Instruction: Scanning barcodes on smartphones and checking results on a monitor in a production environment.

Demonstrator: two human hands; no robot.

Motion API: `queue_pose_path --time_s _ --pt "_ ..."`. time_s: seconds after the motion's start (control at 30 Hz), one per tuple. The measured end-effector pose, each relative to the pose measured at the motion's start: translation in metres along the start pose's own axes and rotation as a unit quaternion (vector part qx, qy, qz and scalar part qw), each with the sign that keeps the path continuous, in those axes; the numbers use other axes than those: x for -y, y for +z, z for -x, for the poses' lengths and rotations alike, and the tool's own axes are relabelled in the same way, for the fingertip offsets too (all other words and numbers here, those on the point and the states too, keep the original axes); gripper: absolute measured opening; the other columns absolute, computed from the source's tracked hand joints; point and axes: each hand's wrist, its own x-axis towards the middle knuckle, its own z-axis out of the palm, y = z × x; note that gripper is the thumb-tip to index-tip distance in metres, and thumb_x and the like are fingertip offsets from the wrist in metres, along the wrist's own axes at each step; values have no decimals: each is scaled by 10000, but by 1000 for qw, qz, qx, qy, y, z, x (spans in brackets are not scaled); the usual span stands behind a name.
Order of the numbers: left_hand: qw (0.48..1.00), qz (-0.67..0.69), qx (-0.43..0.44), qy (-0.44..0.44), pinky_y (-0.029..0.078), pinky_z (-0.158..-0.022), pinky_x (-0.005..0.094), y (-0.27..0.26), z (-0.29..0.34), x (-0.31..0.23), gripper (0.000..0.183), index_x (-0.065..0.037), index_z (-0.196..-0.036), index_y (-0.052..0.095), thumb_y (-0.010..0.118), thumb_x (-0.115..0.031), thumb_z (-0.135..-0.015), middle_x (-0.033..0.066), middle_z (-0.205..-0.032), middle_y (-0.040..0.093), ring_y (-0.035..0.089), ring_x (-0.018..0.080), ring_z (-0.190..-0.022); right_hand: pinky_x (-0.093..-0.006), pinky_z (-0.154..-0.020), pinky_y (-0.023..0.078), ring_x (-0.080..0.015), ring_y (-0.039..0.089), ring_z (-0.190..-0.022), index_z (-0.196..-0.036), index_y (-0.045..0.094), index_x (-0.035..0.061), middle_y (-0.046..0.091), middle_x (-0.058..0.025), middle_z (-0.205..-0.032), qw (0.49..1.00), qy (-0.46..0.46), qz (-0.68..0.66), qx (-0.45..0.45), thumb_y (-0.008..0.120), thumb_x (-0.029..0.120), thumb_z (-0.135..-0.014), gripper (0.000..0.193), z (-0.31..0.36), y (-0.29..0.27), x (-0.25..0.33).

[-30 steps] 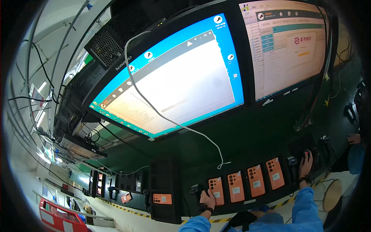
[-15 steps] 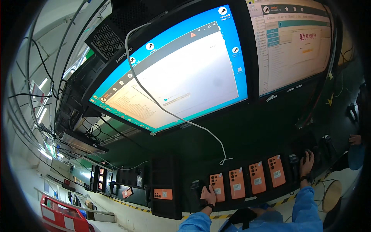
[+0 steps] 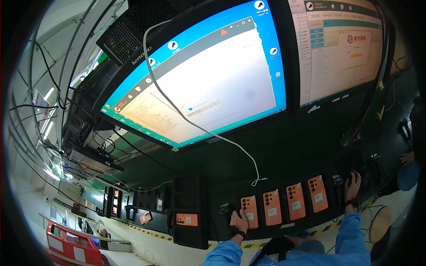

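Note:
In a row along the bench's near edge lie several orange phones, backs up with pale labels. My left hand (image 3: 239, 221) is at the left side of the leftmost phone (image 3: 251, 217), fingers stretched out and overlapping its edge. Just left of that hand stands a black handheld scanner (image 3: 226, 209). Over to the right, my right hand (image 3: 353, 188) has its fingers curved over a small dark object whose kind I cannot make out. Another black scanner (image 3: 337, 181) stands between this hand and the rightmost phone (image 3: 317, 195).
A large monitor (image 3: 213, 88) and a second screen (image 3: 339, 48) stand behind the bench. A white cable (image 3: 222, 141) hangs across the first one. At left, a black tray (image 3: 189, 237) holds one orange phone (image 3: 187, 219). Another person's hand (image 3: 407, 158) shows at far right.
The view has shifted slightly. My left hand is a touch higher beside the leftmost phone; my right hand stays on the dark object. The phones keep their places.

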Motion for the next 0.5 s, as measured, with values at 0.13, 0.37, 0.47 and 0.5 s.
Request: queue_pose_path --time_s 0.13,0.37,0.47,0.5 --pt "998 -3 -60 33 501 -673 486 8 -2 6 504 20 -1068 501 376 -454 -951 275 -1034 573 587 431 -848 -448 -1015 364 -378 428 -1212 -1200 529 89 445 -185 -1301 1000 -1 4 -4 628 38 -776 439 0 2 -1" --pt "999 -12 -47 17 506 -685 481 5 -2 4 511 16 -1085 499 365 -459 -952 264 -1041 579 592 426 -862 -440 -1021 362 -373 429 -1215 -1205 529 82 444 -182 -1309 1000 16 15 1 621 44 -793 424 0 1 1" --pt "1000 -11 -4 -9 500 -734 482 -4 0 -3 526 13 -1133 481 342 -462 -955 268 -1088 567 582 431 -910 -433 -1026 362 -374 421 -1228 -1216 526 79 433 -187 -1319 1000 18 -4 5 607 48 -818 408 -2 -2 6" --pt "1000 -7 18 -17 494 -782 481 -6 0 -5 544 11 -1175 466 323 -465 -957 270 -1134 554 572 436 -954 -433 -1026 362 -374 421 -1228 -1216 526 79 433 -187 -1319 1000 11 -11 7 607 48 -818 408 -3 -3 7"
